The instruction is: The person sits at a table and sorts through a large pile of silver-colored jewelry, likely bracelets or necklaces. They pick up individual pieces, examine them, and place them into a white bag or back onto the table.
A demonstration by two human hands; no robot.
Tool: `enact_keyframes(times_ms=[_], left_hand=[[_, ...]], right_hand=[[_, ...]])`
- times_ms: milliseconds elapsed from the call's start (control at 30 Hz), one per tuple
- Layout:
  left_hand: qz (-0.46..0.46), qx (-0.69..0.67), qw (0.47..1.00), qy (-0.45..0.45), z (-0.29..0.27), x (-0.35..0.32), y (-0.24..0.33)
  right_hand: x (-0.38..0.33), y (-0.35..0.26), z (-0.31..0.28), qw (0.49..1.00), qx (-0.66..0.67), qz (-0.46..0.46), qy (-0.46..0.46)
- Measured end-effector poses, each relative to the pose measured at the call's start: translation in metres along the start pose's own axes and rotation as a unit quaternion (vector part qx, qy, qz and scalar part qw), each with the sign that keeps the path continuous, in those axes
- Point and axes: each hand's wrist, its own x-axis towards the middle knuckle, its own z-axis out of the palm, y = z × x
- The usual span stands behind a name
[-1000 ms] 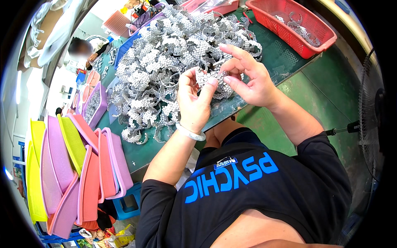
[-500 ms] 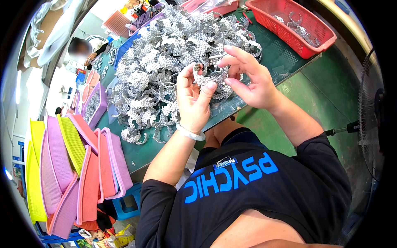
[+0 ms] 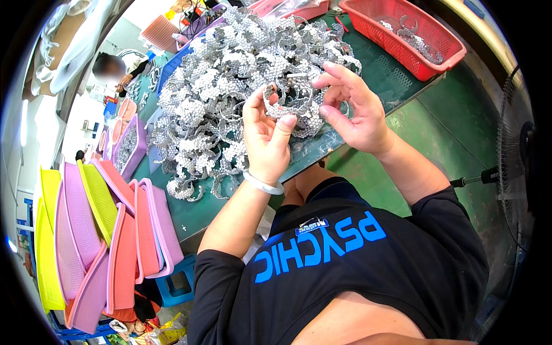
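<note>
Between the thumb and fingers of my left hand [image 3: 268, 132] is a curved silver-grey band [image 3: 280, 108] with a honeycomb-like surface, bent like an open cuff. My right hand [image 3: 357, 112] hovers just right of the band, thumb and fingers spread with nothing visible between them. Behind both hands, a large heap of similar silver bands [image 3: 201, 98] covers much of the green table [image 3: 313, 156]. The heap makes the far end of the held band hard to pick out.
A red perforated basket [image 3: 397, 43] with a few bands stands at the far right. Pink, purple and yellow baskets [image 3: 123, 259] are stacked at left, by a blue stool [image 3: 177, 282]. A fan [image 3: 512, 155] stands at right. Another person [image 3: 123, 69] sits at far left.
My right hand has drawn slightly away to the right, widening the gap to the band. My left hand still holds the band and has shifted slightly left.
</note>
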Motion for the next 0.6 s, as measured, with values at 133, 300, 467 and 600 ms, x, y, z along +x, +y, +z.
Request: enact_keyframes(times_ms=[133, 300, 467, 600], left_hand=[[-0.070, -0.063, 0.996, 0.007, -0.0009, 0.0016, 0.0021], [-0.141, -0.175, 0.974, 0.011, -0.0033, 0.0024, 0.0020], [-0.157, -0.210, 0.965, -0.001, -0.0056, 0.0027, 0.0000], [-0.166, -0.221, 0.961, -0.010, -0.0070, 0.0030, -0.0007]], right_hand=[[0.0002, 0.0002, -0.0001, 1.000, -0.005, -0.002, 0.002], [0.0021, -0.0011, 0.0000, 1.000, -0.004, 0.003, 0.008], [0.0014, 0.0014, -0.0002, 1.000, -0.004, 0.006, 0.013], [0.0018, 0.0014, -0.0006, 1.000, -0.006, 0.005, 0.013]])
